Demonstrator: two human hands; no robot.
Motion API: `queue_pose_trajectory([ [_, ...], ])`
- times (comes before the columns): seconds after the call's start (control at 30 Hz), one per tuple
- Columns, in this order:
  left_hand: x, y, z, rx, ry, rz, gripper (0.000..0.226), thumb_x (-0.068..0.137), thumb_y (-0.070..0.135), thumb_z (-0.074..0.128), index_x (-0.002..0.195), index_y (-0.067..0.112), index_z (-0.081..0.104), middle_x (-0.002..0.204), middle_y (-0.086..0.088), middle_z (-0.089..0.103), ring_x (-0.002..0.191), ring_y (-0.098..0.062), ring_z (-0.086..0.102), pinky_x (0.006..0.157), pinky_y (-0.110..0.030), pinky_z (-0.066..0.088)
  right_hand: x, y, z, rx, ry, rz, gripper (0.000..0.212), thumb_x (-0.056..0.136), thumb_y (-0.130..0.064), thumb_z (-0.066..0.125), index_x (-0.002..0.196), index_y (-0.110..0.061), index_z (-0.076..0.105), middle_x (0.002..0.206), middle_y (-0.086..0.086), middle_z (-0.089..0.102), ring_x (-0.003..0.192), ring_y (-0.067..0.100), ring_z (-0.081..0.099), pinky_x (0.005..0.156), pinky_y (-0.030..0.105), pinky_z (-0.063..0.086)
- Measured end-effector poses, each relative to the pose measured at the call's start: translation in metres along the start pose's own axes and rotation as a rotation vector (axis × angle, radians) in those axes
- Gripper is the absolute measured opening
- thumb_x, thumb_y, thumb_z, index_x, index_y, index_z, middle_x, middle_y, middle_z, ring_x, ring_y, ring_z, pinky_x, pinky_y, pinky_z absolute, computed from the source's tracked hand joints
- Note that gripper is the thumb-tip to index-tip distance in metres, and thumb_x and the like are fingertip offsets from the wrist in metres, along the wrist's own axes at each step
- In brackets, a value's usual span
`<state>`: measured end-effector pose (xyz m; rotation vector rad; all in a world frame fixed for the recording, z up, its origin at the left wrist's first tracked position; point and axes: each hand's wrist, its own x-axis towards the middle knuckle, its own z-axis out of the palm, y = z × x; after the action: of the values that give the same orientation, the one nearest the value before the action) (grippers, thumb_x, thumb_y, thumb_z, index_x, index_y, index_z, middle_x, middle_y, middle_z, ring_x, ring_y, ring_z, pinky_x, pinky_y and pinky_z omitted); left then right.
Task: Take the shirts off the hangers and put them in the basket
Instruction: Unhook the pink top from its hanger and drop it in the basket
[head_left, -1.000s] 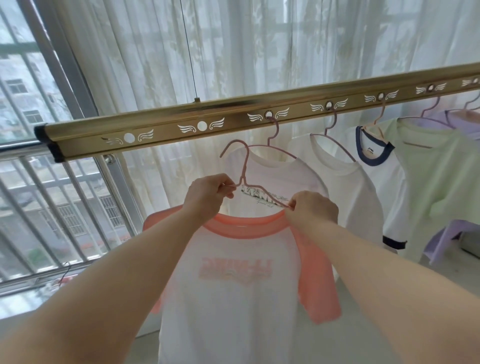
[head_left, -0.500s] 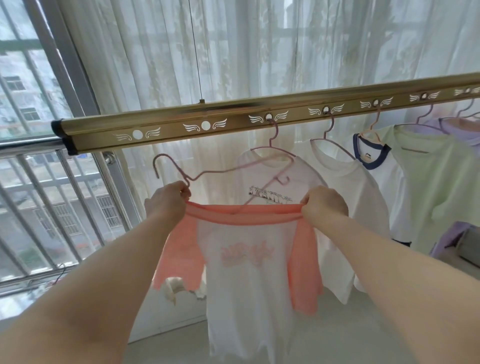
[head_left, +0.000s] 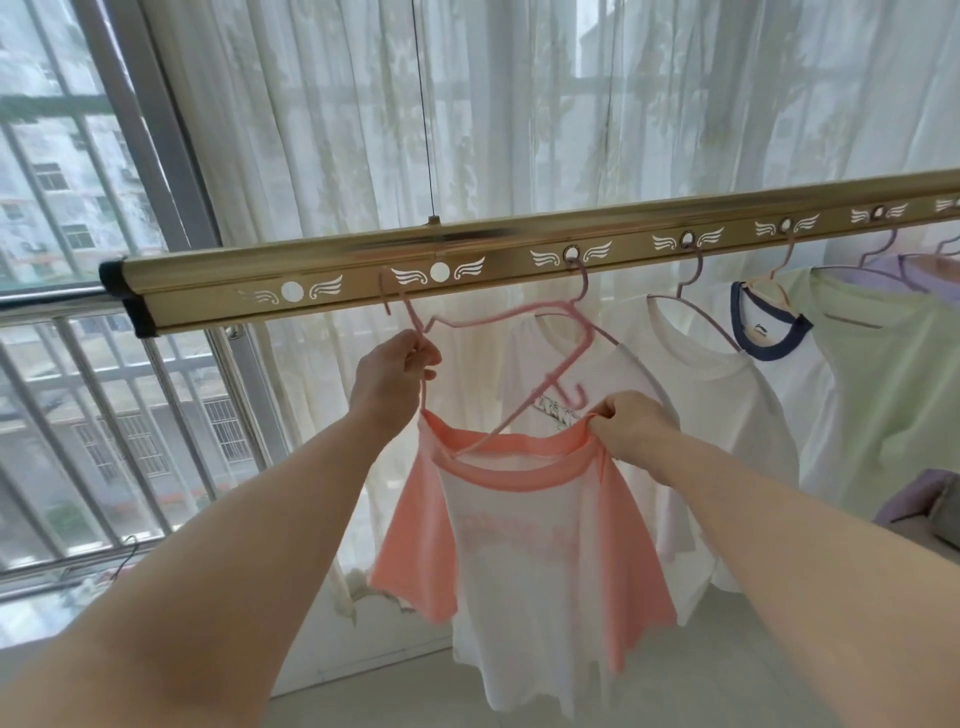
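Pink hanger (head_left: 566, 364) partly out of shirt (head_left: 545, 545): left hand (head_left: 395, 374) grips hanger, right hand (head_left: 634, 431) pinches collar; next, draw hanger clear.

Home laundry balcony
Shirts (head_left: 717, 415) are hung on a gold drying rail (head_left: 363, 291); sheer curtains (head_left: 519, 130) and a barred window (head_left: 104, 415) are seen behind.

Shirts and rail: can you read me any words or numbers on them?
None can be read.
Pink shirt: chest print, too blurred.
White shirt behind it: dark print, partly hidden, unreadable.
Navy-collar shirt: neck label, too small.
Rail: wing ornaments only, no words.
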<state>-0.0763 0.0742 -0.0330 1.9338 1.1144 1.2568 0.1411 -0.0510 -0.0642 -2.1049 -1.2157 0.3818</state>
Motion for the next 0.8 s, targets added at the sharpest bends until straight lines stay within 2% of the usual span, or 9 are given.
queue_pose_trajectory([
  [0.13, 0.006, 0.012, 0.004, -0.161, 0.037, 0.115, 0.030, 0.096, -0.001, 0.047, 0.078, 0.018, 0.062, 0.086, 0.000, 0.067, 0.080, -0.021, 0.069, 0.079, -0.037, 0.059, 0.001, 0.005, 0.003, -0.003, -0.006, 0.039, 0.021, 0.090, -0.014, 0.043, 0.080, -0.018, 0.060, 0.091, 0.006, 0.066, 0.087, 0.023, 0.061, 0.077, 0.032, 0.052],
  [0.2, 0.009, 0.021, 0.008, -0.244, 0.058, 0.159, 0.025, 0.096, -0.003, 0.048, 0.080, 0.010, 0.062, 0.082, 0.007, 0.065, 0.079, -0.018, 0.069, 0.077, -0.036, 0.060, 0.002, 0.006, 0.006, -0.004, -0.035, 0.060, 0.021, 0.090, -0.013, 0.042, 0.079, -0.017, 0.059, 0.091, 0.008, 0.066, 0.087, 0.025, 0.064, 0.081, 0.037, 0.056],
  [0.3, 0.014, 0.036, 0.016, -0.322, 0.014, 0.152, 0.024, 0.096, -0.004, 0.048, 0.081, 0.010, 0.061, 0.083, 0.004, 0.067, 0.081, -0.024, 0.070, 0.072, -0.029, 0.058, 0.004, 0.002, 0.013, 0.017, -0.083, 0.066, 0.021, 0.090, -0.011, 0.041, 0.080, -0.013, 0.058, 0.089, 0.011, 0.064, 0.077, 0.025, 0.061, 0.073, 0.035, 0.057],
  [0.37, 0.018, 0.044, 0.020, -0.334, -0.046, 0.089, 0.027, 0.096, -0.002, 0.048, 0.079, 0.015, 0.060, 0.085, -0.008, 0.068, 0.078, -0.026, 0.070, 0.071, -0.036, 0.057, 0.007, -0.004, 0.020, 0.067, -0.073, 0.055, 0.020, 0.090, -0.009, 0.040, 0.080, -0.013, 0.057, 0.088, 0.010, 0.062, 0.075, 0.023, 0.058, 0.072, 0.036, 0.055],
  [0.43, 0.021, 0.046, 0.021, -0.332, -0.051, 0.040, 0.025, 0.097, 0.001, 0.047, 0.081, 0.014, 0.059, 0.083, -0.009, 0.068, 0.072, -0.024, 0.069, 0.070, -0.040, 0.056, 0.010, -0.012, 0.023, 0.127, -0.024, 0.029, 0.021, 0.091, -0.010, 0.039, 0.079, -0.016, 0.054, 0.088, 0.006, 0.060, 0.072, 0.018, 0.054, 0.064, 0.031, 0.050],
  [0.53, 0.027, 0.040, 0.015, -0.342, -0.030, -0.001, 0.018, 0.098, 0.001, 0.045, 0.087, 0.008, 0.057, 0.083, -0.011, 0.065, 0.067, -0.022, 0.066, 0.055, -0.027, 0.053, 0.016, -0.025, 0.022, 0.134, 0.022, -0.032, 0.019, 0.095, -0.011, 0.037, 0.086, -0.015, 0.053, 0.082, -0.002, 0.055, 0.071, 0.014, 0.051, 0.057, 0.024, 0.038],
  [0.63, 0.036, 0.033, 0.005, -0.214, -0.038, -0.046, 0.020, 0.097, 0.002, 0.044, 0.086, 0.010, 0.059, 0.081, -0.012, 0.066, 0.063, -0.024, 0.066, 0.054, -0.030, 0.052, 0.020, -0.033, 0.023, 0.134, 0.061, -0.038, 0.021, 0.096, -0.010, 0.037, 0.100, -0.008, 0.058, 0.080, -0.002, 0.057, 0.069, 0.013, 0.053, 0.052, 0.022, 0.037],
  [0.73, 0.039, 0.025, -0.003, -0.027, -0.030, -0.099, 0.020, 0.097, 0.006, 0.046, 0.085, 0.011, 0.061, 0.081, -0.011, 0.067, 0.061, -0.024, 0.067, 0.054, -0.032, 0.052, 0.021, -0.039, 0.026, 0.160, 0.154, -0.042, 0.026, 0.097, -0.012, 0.036, 0.106, -0.005, 0.058, 0.098, 0.006, 0.062, 0.080, 0.018, 0.054, 0.062, 0.025, 0.039],
  [0.8, 0.037, 0.015, -0.006, 0.036, -0.017, -0.131, 0.021, 0.097, 0.005, 0.046, 0.084, 0.012, 0.062, 0.083, -0.011, 0.066, 0.066, -0.025, 0.067, 0.048, -0.027, 0.050, 0.019, -0.045, 0.027, 0.196, 0.149, -0.064, 0.023, 0.098, -0.013, 0.035, 0.104, -0.007, 0.056, 0.098, 0.005, 0.059, 0.078, 0.016, 0.053, 0.064, 0.025, 0.038],
])
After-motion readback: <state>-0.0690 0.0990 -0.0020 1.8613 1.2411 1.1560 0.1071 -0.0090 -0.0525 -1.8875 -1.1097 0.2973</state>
